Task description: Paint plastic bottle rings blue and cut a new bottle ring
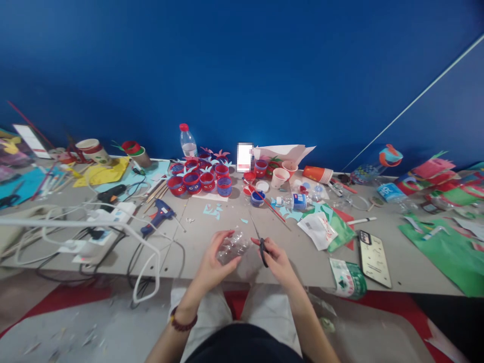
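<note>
My left hand (212, 264) curls around a crumpled-looking piece of clear plastic (234, 247), which looks like a section of bottle, above the front of the grey table. My right hand (280, 263) grips black-handled scissors (262, 248). Their blades point up and away from me, to the right of the plastic and apart from it. Small light-blue paper scraps (213, 210) lie beyond my left hand. Just past the scissors are a jar of blue paint (257, 198) and a red brush (273, 207) slanting across the table.
Several painted rings with eyes (192, 183) cluster behind, beside a red-capped bottle (188, 145). A blue glue gun (159, 217), a white power strip (104, 234) and a looping white cable (157, 262) occupy the left. On the right lie a phone (374, 258) and a white packet (317, 230).
</note>
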